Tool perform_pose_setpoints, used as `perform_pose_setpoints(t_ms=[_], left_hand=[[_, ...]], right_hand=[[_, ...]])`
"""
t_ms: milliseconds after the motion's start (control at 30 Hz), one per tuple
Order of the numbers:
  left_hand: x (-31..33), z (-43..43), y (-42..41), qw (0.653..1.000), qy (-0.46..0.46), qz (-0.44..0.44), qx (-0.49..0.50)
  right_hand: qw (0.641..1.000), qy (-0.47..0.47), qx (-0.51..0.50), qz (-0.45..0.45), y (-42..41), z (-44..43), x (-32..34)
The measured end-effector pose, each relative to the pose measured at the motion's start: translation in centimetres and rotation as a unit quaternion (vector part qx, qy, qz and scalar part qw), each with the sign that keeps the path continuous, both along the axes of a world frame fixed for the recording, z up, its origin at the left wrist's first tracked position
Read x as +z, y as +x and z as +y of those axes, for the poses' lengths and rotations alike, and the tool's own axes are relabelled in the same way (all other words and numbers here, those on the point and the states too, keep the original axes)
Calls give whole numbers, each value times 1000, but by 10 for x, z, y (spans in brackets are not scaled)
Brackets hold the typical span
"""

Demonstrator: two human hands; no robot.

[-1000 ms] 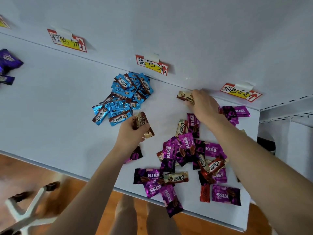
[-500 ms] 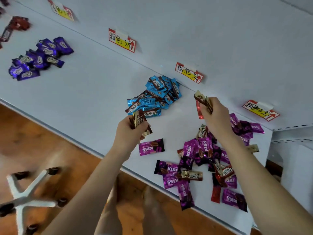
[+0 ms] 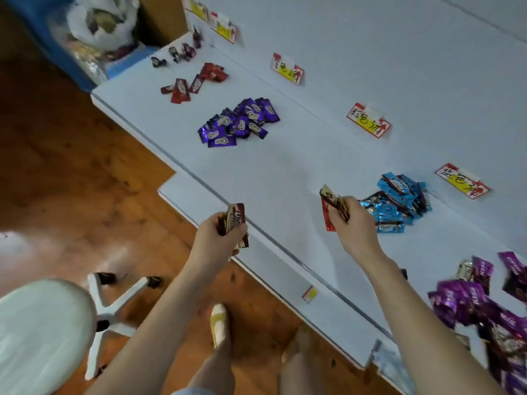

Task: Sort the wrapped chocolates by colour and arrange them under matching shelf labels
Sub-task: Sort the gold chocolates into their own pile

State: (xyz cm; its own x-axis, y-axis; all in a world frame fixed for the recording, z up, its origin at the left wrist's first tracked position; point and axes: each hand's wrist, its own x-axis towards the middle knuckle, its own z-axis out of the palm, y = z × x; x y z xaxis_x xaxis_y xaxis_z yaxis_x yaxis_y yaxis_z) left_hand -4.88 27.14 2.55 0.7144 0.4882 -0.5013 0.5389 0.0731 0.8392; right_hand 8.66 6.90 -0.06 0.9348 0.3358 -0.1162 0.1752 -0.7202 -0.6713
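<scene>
Change: both hands have left the mixed magenta-wrapped heap [image 3: 470, 303] and swung leftward.
Item: left hand [image 3: 225, 238], grip closed round brown-and-gold wrapped chocolates [image 3: 235, 218], at the white shelf [image 3: 285, 172] edge.
Item: right hand [image 3: 353, 223], grip pinching brown and red wrappers [image 3: 332, 201], just beside the blue-wrapped pile [image 3: 399, 201].
Likely destination: under the red-and-yellow paper label [image 3: 368, 121], between that pile and the dark-purple pile [image 3: 239, 122].

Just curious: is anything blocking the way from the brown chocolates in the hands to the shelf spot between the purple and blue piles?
Nothing visible does. The left hand and right hand hold brown chocolates by the shelf; the purple pile and blue pile lie either side.
</scene>
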Motion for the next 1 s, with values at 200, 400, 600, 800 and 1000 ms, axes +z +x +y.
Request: perform_pose_setpoints(t_ms=[200,400,600,800,1000], left_hand=[[1,81,-14,999,20,7,32],[-4,137,20,998,8,5,65],[-9,206,62,993,17,20,112],[-14,270,80,984,32,35,174],[-24,323,93,978,20,42,203]], right_hand=[[999,20,44,16,-1,100,8],[998,8,69,1,52,180,11],[994,-3,109,-17,130,284,1],[988,-53,143,-19,186,379,-14],[985,-101,142,10,211,429,-43]])
